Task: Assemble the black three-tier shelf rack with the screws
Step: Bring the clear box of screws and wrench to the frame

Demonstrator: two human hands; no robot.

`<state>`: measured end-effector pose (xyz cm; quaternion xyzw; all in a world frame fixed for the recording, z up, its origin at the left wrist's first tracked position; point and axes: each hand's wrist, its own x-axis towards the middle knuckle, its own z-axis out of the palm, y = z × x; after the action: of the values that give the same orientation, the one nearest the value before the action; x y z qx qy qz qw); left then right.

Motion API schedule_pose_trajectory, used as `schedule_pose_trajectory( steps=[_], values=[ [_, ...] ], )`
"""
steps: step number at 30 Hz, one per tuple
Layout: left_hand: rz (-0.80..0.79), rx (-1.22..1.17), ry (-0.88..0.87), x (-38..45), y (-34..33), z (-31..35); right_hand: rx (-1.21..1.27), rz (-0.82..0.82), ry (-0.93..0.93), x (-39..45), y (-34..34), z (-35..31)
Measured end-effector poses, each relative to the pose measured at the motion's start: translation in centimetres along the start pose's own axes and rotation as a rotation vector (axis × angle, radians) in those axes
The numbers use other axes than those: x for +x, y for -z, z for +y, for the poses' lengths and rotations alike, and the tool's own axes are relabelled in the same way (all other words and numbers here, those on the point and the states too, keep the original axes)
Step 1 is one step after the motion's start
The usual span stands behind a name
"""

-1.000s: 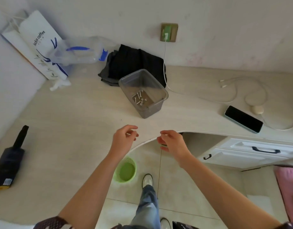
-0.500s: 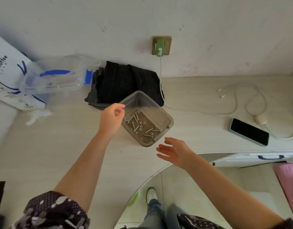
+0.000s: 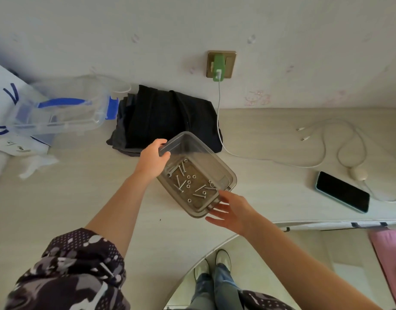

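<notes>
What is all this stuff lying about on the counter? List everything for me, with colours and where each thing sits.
Clear tub: one, greyish, centre of counter, tilted.
Screws and nuts: many, silver, loose inside the tub, with a small wrench.
Folded cloth: one pile, black, behind the tub by the wall.
Lidded box: one, clear with blue clips, back left.
Paper bag: one, white and blue, far left.
Charger: one, green, in the wall socket.
Cable: white, looped at right.
Phone: one, black screen, right.
Counter: one, beige.
Left hand: grips the tub's far rim.
Right hand: fingers straight, at the tub's near end.
</notes>
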<state>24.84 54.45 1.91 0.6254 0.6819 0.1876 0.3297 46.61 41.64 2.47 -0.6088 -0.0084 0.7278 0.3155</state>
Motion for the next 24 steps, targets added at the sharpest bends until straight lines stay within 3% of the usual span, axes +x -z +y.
schedule_pose_trajectory(
  steps=[9, 15, 24],
  values=[
    [0.002, -0.012, 0.082, 0.5, -0.2, -0.7, -0.216, 0.113, 0.137, 0.7, -0.2, -0.6],
    [0.040, -0.203, 0.213, -0.8, 0.0, -1.6, -0.188, 0.149, 0.188, -0.2, 0.2, -1.4],
    [0.094, -0.456, 0.228, -4.2, -1.1, 0.4, -0.104, 0.228, 0.371, -2.2, 2.7, -1.5]
  ],
)
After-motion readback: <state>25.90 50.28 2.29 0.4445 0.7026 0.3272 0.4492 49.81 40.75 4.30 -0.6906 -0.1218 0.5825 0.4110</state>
